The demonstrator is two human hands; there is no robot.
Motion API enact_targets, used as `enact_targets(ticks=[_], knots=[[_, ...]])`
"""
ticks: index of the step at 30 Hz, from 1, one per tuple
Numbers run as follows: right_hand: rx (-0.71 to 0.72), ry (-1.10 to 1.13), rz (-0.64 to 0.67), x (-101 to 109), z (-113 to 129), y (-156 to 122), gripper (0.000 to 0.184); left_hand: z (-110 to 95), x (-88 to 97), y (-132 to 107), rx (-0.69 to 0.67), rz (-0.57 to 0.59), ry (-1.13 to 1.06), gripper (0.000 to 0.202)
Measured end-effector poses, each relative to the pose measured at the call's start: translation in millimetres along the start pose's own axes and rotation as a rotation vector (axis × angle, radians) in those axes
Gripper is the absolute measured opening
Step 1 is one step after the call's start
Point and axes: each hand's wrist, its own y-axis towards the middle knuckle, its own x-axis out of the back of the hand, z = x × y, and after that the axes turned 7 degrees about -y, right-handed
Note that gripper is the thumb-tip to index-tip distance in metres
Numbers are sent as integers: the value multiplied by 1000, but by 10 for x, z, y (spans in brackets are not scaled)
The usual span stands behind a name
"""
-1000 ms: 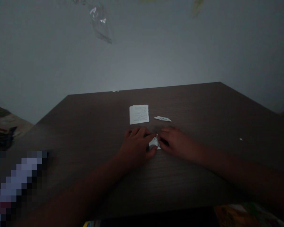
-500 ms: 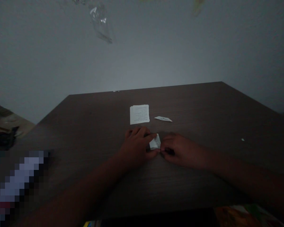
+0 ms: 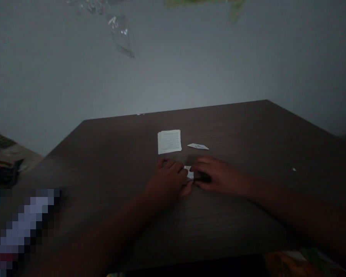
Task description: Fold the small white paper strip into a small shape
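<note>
A small printed piece of paper (image 3: 190, 174) is between my hands, low over the dark wooden table (image 3: 233, 127). My left hand (image 3: 170, 179) has its fingers curled and closed on the paper's left side, covering much of it. My right hand (image 3: 215, 175) meets the paper's right edge, thumb and fingertips bent in toward it. Just beyond my hands lies a stack of square printed sheets (image 3: 169, 141). To the right of that stack rests a slim folded paper (image 3: 198, 146) with pointed ends.
A tiny paper scrap (image 3: 294, 169) lies toward the table's right side. A blurred-out pale object (image 3: 25, 227) occupies the near left. Behind the table rises a grey wall (image 3: 190, 65) with a clear plastic bag (image 3: 121, 36) against it.
My right hand's fingers have moved left over the paper's edge. My left fingers have curled in more, so less of the paper shows. The view has shifted slightly.
</note>
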Motion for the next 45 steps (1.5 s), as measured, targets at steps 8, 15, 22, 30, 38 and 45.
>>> enact_targets(ticks=[8,15,22,30,38,45], knots=[[111,-112,-100,-117,-90,38,9,-17,69,61,8,4,-37,12],[214,-149,-282,-75,-57,5,18,-18,69,41,-9,-43,-88,8],[313,-292,-423,-67,21,-6,16,-43,49,-23,-111,-224,-125,11],[284,-235,-471,-48,19,3,13,-1,13,-11,-61,-276,-156,11],[327,-263,-494,-75,80,26,18,-69,49,-25,-37,-252,-141,14],[303,-274,-476,-92,71,-2,13,-70,74,-25,17,-253,-117,15]])
